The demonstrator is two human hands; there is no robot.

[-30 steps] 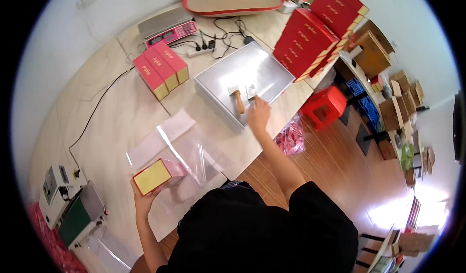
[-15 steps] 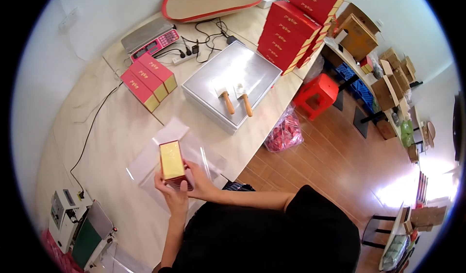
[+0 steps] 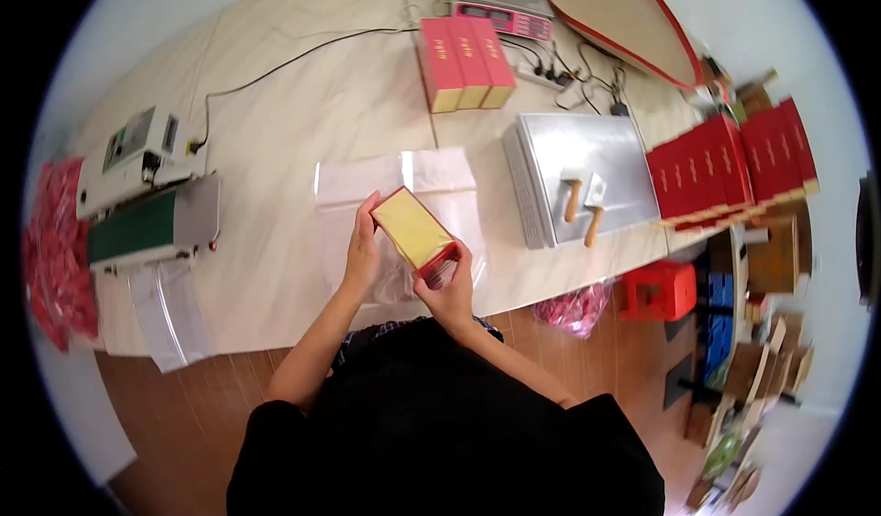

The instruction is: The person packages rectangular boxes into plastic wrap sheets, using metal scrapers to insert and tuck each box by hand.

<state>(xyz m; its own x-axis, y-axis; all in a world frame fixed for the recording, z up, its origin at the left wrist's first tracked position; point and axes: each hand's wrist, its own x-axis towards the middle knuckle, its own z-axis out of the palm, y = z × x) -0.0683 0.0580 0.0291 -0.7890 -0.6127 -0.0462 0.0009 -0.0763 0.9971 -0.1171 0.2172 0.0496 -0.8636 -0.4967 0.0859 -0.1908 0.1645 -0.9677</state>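
Note:
A red box with a yellow side (image 3: pixel 413 228) is held up between both hands over the clear plastic bags (image 3: pixel 450 172) on the table. My left hand (image 3: pixel 363 245) grips its left edge, fingers pressed along the side. My right hand (image 3: pixel 451 288) is wrapped round the box's lower right corner. Clear film seems to cover part of the box. To the right, two wooden-handled scrapers (image 3: pixel 592 224) lie on a silver metal case (image 3: pixel 606 140).
Three red boxes (image 3: pixel 466 61) stand at the back beside a pink scale (image 3: pixel 503 20). Stacked red boxes (image 3: pixel 702 172) occupy the right. A sealing machine (image 3: pixel 138 218) is at the left; black cables cross the table. A red stool (image 3: pixel 659 291) stands below the table's right edge.
My right hand has come from the scrapers to the box, which both hands now hold. The box has been turned and tilted. The view has swung left.

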